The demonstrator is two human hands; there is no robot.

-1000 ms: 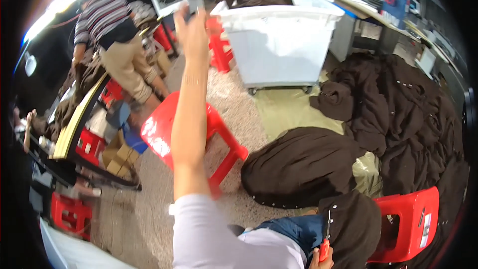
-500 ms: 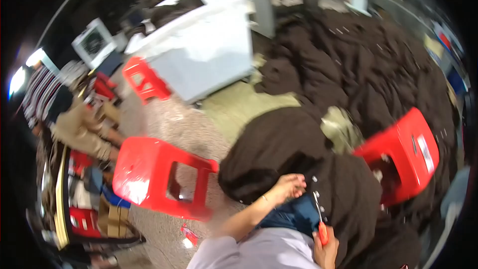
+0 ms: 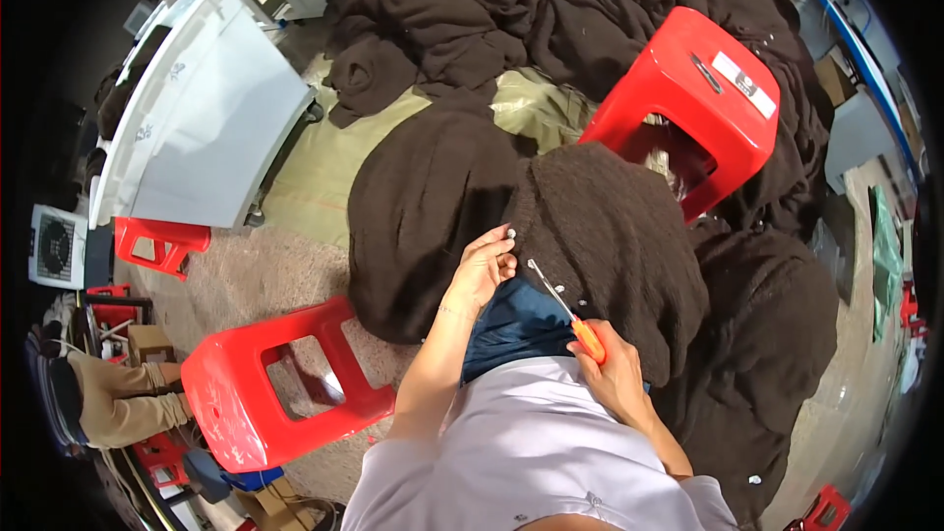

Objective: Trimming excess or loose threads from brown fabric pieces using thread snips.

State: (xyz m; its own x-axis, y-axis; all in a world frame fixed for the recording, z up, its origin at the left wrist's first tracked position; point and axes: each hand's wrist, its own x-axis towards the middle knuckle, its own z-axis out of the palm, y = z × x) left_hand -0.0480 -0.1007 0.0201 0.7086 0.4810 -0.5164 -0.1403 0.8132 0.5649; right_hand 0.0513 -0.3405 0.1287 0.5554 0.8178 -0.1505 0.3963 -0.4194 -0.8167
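Note:
Dark brown knit fabric (image 3: 610, 226) lies over my lap, with small white pieces (image 3: 560, 288) dotted along its near edge. My left hand (image 3: 484, 265) is closed on that edge, its fingertips pinched beside another white piece (image 3: 511, 234). My right hand (image 3: 612, 366) is wrapped round an orange-handled tool (image 3: 588, 339) with a slim metal shaft. The shaft points up and left, its tip close to the fabric edge and apart from my left hand. I cannot make out the exact shape of the tip.
A red stool (image 3: 226, 403) stands at my left, another red stool (image 3: 728, 79) at the front right with a dark pen-like object (image 3: 706, 74) on top. A white wheeled bin (image 3: 206, 128) is far left. Heaped brown fabric (image 3: 442, 10) covers the far floor. A person (image 3: 108, 393) is at the left.
The view has swung to the right, and downward. My left hand has come to the fabric edge in a pinch. The tool's shaft now leans further left, toward that hand.

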